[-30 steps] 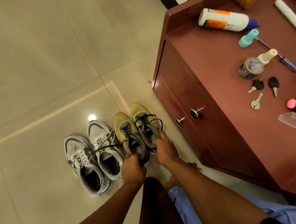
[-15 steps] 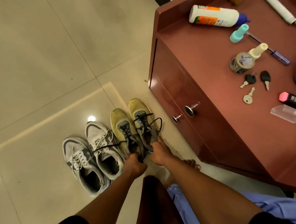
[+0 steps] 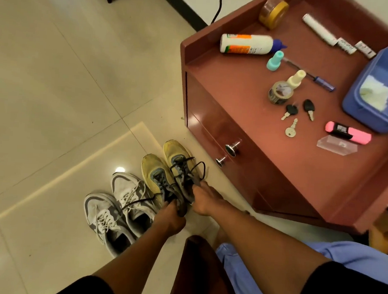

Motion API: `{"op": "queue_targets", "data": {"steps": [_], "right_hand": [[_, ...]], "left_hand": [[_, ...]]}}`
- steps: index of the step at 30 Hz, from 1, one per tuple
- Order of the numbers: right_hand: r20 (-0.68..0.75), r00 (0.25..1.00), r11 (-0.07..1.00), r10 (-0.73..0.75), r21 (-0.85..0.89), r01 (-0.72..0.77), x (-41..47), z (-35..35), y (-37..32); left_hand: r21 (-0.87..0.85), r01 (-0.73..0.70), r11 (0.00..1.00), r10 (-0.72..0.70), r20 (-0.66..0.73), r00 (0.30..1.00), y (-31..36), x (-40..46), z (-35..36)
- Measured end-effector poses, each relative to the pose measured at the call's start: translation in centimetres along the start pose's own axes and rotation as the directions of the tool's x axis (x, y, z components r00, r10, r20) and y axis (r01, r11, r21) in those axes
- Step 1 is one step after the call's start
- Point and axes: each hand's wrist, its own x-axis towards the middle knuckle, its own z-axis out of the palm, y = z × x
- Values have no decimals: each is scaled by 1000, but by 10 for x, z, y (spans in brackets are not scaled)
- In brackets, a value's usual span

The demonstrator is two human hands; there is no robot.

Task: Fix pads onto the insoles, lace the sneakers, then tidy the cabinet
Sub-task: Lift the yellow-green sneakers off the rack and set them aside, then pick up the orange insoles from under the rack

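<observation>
Two yellow sneakers point(image 3: 164, 167) are being held by their heel ends on the tiled floor point(image 3: 56, 81), just in front of the drawer side of the red-brown cabinet point(image 3: 246, 127). The sneaker farther from the cabinet is being gripped by the left hand point(image 3: 170, 220), whose fingers are curled over its collar. The sneaker nearer the cabinet is being gripped by the right hand point(image 3: 204, 199), with the fingers closed on the dark tongue and collar. Black laces point(image 3: 187, 167) are lying loose over both shoes, one strand trailing across the neighbouring pair. A pair of white and grey sneakers point(image 3: 116, 208) is standing side by side just beyond the yellow pair, on the side away from the cabinet.

On the cabinet top, a white glue bottle point(image 3: 247, 44) is lying near the back edge, with a tape roll point(image 3: 279, 93), three keys point(image 3: 297, 118), a pink highlighter point(image 3: 348, 132) and a blue tub point(image 3: 382, 90) spread toward its front and far side. Two round knobs point(image 3: 228, 153) are showing on the cabinet front, near the yellow toes.
</observation>
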Motion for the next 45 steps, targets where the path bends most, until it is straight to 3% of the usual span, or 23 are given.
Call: {"op": "queue_targets", "data": {"steps": [6, 10, 16, 23, 33, 45], "right_hand": [[-109, 990, 996, -84, -8, 84, -49, -61, -15], [-298, 944, 988, -143, 21, 156, -111, -110, -18], [-608, 784, 967, -124, 101, 232, -227, -162, -3], [-823, 554, 955, 125, 252, 159, -374, -159, 70], [-793, 416, 868, 445, 496, 16, -484, -104, 174], [-697, 322, 733, 641, 680, 15, -488, -64, 259]], "left_hand": [[222, -167, 961, 180, -41, 983, 59, -43, -71], [344, -277, 897, 326, -93, 941, 103, -87, -114], [537, -368, 759, 510, -139, 849, 173, -176, -154], [613, -553, 564, 706, -11, 708, 277, -282, -131], [521, -746, 414, 850, 73, 522, 368, -344, -31], [428, -796, 428, 866, 60, 497, 407, -335, 77]]}}
